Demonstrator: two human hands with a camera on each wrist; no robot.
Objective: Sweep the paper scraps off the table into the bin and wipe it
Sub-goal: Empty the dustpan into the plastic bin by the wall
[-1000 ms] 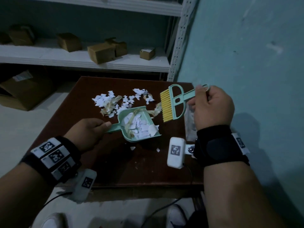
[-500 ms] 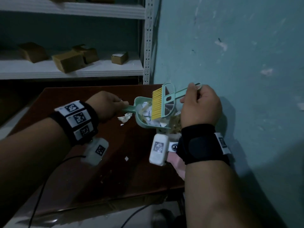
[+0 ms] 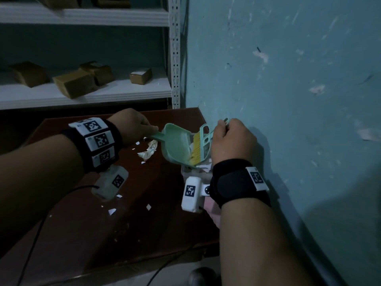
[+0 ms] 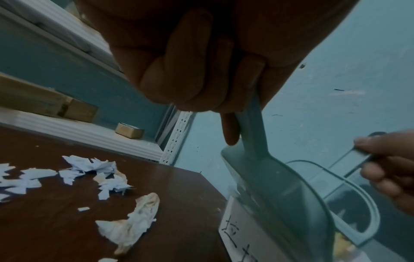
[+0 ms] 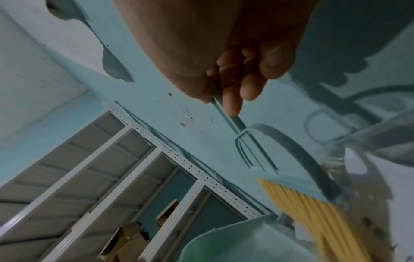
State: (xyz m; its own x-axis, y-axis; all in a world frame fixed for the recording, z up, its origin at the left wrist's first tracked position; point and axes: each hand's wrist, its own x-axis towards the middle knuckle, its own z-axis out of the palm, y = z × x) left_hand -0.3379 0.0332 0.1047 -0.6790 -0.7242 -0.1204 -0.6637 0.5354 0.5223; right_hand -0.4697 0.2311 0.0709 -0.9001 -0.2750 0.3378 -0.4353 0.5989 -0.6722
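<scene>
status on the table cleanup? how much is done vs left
One load is at the bin. In hand: left hand tips the dustpan over it while right hand works the brush at its mouth. Left: a pile of paper scraps, a crumpled scrap and small bits remain on the table. No wiping visible yet.

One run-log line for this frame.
left hand: holds dustpan, tipped over bin | right hand: holds brush | scraps: remain on table
</scene>
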